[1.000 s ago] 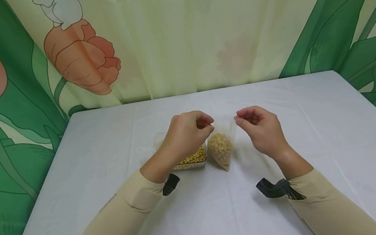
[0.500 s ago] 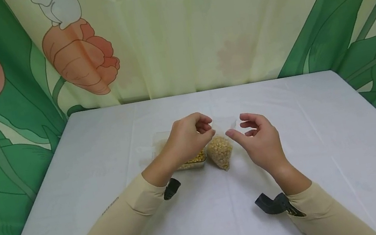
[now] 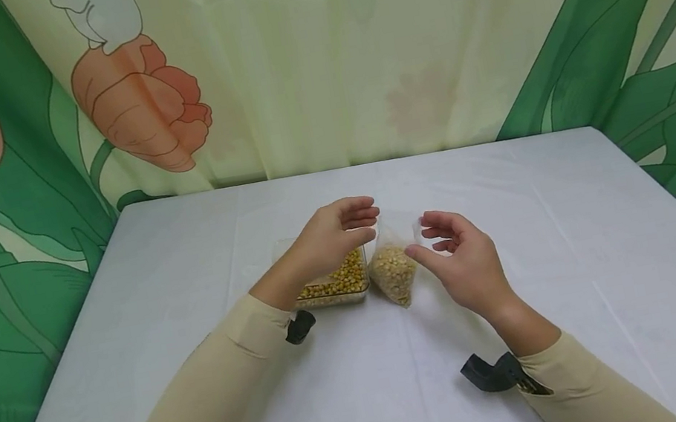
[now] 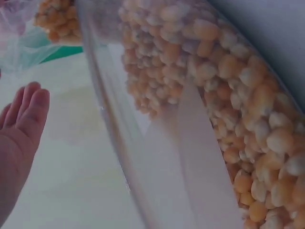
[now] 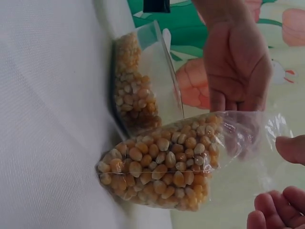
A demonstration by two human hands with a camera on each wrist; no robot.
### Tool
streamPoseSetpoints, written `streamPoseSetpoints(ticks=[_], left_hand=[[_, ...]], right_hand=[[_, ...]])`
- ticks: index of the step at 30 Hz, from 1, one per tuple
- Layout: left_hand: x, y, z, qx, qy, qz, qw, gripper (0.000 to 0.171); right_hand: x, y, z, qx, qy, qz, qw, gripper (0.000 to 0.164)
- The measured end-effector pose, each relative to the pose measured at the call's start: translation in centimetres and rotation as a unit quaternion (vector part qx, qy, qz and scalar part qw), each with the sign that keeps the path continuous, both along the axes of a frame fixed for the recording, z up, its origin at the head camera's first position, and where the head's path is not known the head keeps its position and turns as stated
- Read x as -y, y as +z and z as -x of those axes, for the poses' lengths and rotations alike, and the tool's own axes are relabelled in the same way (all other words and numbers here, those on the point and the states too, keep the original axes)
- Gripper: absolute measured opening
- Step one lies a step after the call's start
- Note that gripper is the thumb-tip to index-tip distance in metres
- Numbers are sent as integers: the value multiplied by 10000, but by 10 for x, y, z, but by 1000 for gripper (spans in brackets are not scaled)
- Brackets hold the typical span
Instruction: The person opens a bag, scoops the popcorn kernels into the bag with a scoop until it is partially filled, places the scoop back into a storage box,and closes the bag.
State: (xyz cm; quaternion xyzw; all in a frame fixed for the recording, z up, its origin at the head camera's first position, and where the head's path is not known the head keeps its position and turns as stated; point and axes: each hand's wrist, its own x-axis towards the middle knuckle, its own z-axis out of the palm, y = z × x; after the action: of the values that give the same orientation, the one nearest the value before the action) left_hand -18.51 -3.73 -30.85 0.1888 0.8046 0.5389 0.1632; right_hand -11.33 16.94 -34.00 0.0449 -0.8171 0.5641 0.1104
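A clear plastic bag (image 3: 395,272) with corn kernels in its lower part stands upright on the table between the hands. My left hand (image 3: 341,229) is on its left side, fingers extended and thumb apart; in the right wrist view, the left hand's fingertips lie behind the bag's clear upper part. At the right of the bag's top is my right hand (image 3: 464,256), its thumb and bent fingers spread apart, pinching nothing. Left of the bag sits a clear rectangular box (image 5: 159,71) of corn kernels (image 4: 267,138), partly covered by the left forearm in the head view.
A white cloth covers the table (image 3: 370,394). Inside the box, a pale flat piece (image 4: 202,152) lies against the kernels. A printed curtain (image 3: 311,57) hangs behind the table. Each wrist carries a black camera mount (image 3: 492,372).
The right hand has come down and left, its thumb and fingers parting. My left hand's fingers have straightened and moved away from the bag's top edge. The bag still stands upright.
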Motion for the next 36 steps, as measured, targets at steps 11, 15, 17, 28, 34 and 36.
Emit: streamPoseSetpoints(ticks=[11, 15, 17, 28, 34, 36], left_hand=[[-8, -6, 2, 112, 271, 53, 9996, 31], [-8, -5, 1, -79, 422, 284, 9987, 25], [-7, -4, 1, -162, 496, 342, 9981, 23], [1, 15, -10, -476, 631, 317, 9964, 16], [3, 17, -15, -520, 597, 332, 9963, 17], [3, 15, -16, -472, 570, 343, 9967, 17]], right_hand=[[-3, -2, 1, -10, -309, -357, 9989, 22], [-6, -1, 1, 127, -385, -453, 9982, 17], [-7, 0, 1, 43, -410, -422, 9983, 15], [-21, 10, 6, -776, -693, 90, 9945, 13], [-23, 14, 8, -772, -571, 73, 9954, 13], [-23, 14, 9, -662, -513, 15, 9965, 14]])
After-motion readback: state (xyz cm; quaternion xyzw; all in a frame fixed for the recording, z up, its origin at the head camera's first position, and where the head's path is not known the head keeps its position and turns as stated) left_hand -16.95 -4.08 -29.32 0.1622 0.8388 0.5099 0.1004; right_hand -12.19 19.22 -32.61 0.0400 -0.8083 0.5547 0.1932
